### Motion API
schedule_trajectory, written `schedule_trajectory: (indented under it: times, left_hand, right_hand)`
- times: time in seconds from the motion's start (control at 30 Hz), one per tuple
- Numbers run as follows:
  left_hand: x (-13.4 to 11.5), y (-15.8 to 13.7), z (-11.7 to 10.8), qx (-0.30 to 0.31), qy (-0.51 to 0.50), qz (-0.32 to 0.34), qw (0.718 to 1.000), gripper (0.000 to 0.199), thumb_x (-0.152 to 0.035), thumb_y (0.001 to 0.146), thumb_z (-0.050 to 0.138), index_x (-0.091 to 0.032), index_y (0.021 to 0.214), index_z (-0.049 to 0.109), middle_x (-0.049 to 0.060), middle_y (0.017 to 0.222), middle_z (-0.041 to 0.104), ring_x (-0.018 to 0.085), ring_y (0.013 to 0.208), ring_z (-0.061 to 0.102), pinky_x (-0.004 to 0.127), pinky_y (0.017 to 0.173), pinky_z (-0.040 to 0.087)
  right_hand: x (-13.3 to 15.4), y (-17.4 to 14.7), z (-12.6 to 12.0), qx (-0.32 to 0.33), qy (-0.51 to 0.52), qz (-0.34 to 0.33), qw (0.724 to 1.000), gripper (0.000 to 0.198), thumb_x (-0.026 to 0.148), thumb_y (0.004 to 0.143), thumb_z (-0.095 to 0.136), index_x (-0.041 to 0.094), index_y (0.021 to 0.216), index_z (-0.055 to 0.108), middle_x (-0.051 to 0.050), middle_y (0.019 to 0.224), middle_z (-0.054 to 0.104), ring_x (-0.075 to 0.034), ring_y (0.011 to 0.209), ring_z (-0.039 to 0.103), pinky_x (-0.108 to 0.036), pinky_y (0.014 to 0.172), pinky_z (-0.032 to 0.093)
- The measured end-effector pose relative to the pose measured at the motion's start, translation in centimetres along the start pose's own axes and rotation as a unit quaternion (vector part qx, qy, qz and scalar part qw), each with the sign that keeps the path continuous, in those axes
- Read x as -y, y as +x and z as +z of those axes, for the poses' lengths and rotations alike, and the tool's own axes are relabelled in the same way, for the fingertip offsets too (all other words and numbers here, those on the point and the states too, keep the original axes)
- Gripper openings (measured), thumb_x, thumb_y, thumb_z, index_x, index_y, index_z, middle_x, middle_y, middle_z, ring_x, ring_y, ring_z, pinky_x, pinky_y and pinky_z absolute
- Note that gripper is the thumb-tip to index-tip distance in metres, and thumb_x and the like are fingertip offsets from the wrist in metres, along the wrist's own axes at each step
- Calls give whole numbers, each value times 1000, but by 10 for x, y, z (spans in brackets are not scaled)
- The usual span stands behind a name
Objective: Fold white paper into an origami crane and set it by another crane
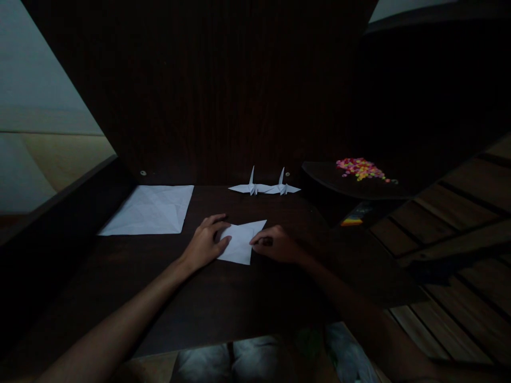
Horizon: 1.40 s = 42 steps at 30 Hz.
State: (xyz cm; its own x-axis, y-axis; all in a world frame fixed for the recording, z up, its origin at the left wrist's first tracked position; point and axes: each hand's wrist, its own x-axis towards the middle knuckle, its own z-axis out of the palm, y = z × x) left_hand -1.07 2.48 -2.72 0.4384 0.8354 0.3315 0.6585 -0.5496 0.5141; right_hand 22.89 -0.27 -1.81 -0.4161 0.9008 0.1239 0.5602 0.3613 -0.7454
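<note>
A small folded sheet of white paper [238, 244] lies on the dark tabletop in front of me, one pointed corner sticking out at its upper right. My left hand [204, 242] rests over its left edge, thumb and fingers spread apart on the paper. At the opposite edge my right hand [277, 244] has its fingers curled, with thumb and forefinger pinched on the paper's right side. Just behind stand two joined white paper cranes [267, 189], their thin points upright.
A larger creased white sheet [154, 210] lies flat at the left. Several colourful small pieces [361, 168] are heaped on a dark rounded shelf [331, 181] at the right. Below it is a dark packet with a rainbow-coloured edge [352, 221]. A dark panel rises behind the tabletop.
</note>
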Motion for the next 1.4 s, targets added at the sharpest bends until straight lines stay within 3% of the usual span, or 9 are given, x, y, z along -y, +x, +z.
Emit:
schedule_trajectory:
  times: [0.17, 0.23, 0.33, 0.53, 0.73, 0.93, 1.13, 1.3, 1.4]
  left_hand:
    - [-4, -3, 0, -13, 55, -24, 998, 56, -33, 78, 67, -15, 128, 49, 11, 118, 62, 29, 110, 54, 46, 95, 46]
    - [-7, -4, -1, 9, 61, -44, 997, 58, -36, 79, 67, -15, 129, 48, 11, 110, 65, 29, 106, 57, 44, 91, 48]
    - [-9, -5, 0, 8, 65, -65, 996, 65, -41, 76, 70, -15, 130, 46, 12, 115, 63, 30, 107, 57, 44, 91, 48]
    - [-11, -6, 4, 18, -7, -56, 998, 69, -36, 74, 73, -18, 132, 42, 10, 115, 64, 26, 105, 60, 42, 91, 49]
    - [-22, -6, 1, -16, -80, -46, 996, 81, -22, 72, 70, -21, 141, 28, 9, 115, 62, 15, 73, 62, 33, 71, 54]
    - [-24, -9, 5, -42, -110, -12, 993, 72, -14, 74, 64, -21, 138, 33, 7, 114, 61, 12, 71, 60, 28, 69, 53]
    - [-22, -9, 5, 32, -109, 84, 990, 25, -25, 86, 58, -17, 109, 61, 3, 86, 67, 13, 73, 61, 26, 72, 51]
    - [-18, -6, -3, 98, -81, 180, 975, 23, -22, 92, 49, -17, 102, 69, 8, 99, 68, 18, 92, 60, 33, 85, 48]
    - [-13, -5, -6, 130, -48, 190, 972, 28, -24, 90, 53, -23, 114, 67, 9, 122, 63, 23, 110, 55, 42, 94, 44]
  right_hand:
    - [-1, 1, 4, -110, -92, -41, 989, 9, 19, 76, 64, 16, 69, 69, 1, 60, 57, -10, 52, 49, -24, 55, 38]
    - [-1, 1, 4, -133, -106, -60, 984, 10, 19, 78, 62, 17, 71, 69, 1, 62, 56, -10, 54, 49, -24, 56, 39]
    - [0, 1, 4, -149, -116, -96, 977, 7, 20, 80, 63, 18, 78, 69, -2, 72, 60, -14, 68, 54, -27, 65, 43]
    - [-3, 0, 10, -92, -132, -146, 976, 10, 15, 82, 62, 20, 85, 70, -5, 86, 63, -18, 84, 55, -33, 75, 45]
    - [-7, 0, 12, -46, -145, -161, 975, 15, 13, 84, 60, 21, 91, 70, -5, 93, 65, -19, 86, 53, -34, 75, 45]
    - [-5, -1, 9, -28, -152, -146, 977, 14, 20, 85, 62, 21, 96, 71, -6, 100, 67, -20, 91, 53, -36, 80, 45]
    - [-2, -2, 7, -16, -191, -123, 974, 18, 16, 85, 60, 24, 96, 72, -5, 109, 70, -22, 96, 54, -40, 82, 39]
    - [-2, -1, 4, 0, -177, -122, 977, 29, 4, 79, 57, 23, 96, 72, -5, 113, 70, -21, 99, 57, -40, 84, 39]
    - [-7, -1, -1, 12, -150, -122, 981, 33, 2, 79, 56, 23, 97, 72, -5, 113, 70, -20, 102, 59, -41, 89, 40]
